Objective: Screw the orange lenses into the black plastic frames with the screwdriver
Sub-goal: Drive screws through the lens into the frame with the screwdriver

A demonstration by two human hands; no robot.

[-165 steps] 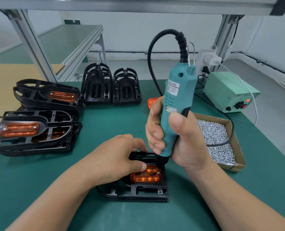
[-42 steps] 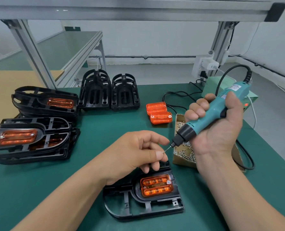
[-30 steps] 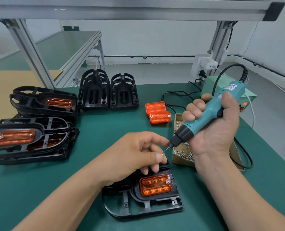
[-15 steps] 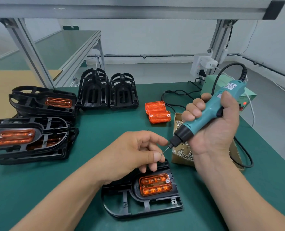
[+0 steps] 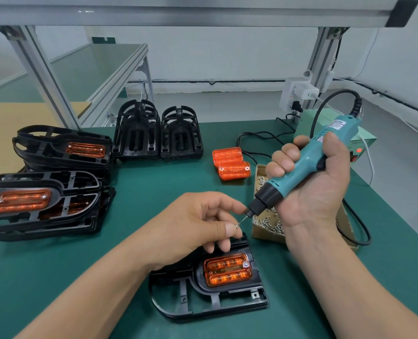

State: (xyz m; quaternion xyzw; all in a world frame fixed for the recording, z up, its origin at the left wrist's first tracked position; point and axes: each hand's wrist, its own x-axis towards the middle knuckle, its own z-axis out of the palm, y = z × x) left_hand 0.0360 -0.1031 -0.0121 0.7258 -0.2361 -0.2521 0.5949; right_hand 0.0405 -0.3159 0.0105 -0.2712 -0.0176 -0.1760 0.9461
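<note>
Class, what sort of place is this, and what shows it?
Probably a factory assembly bench: corded electric screwdriver, box of screws, stacks of black plastic frames fitted with orange lenses.

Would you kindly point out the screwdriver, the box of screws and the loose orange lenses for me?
screwdriver (image 5: 310, 157): head view, middle of its teal body.
box of screws (image 5: 264, 234): head view, its cardboard near wall.
loose orange lenses (image 5: 233, 170): head view, top face of the nearer lens.
</note>
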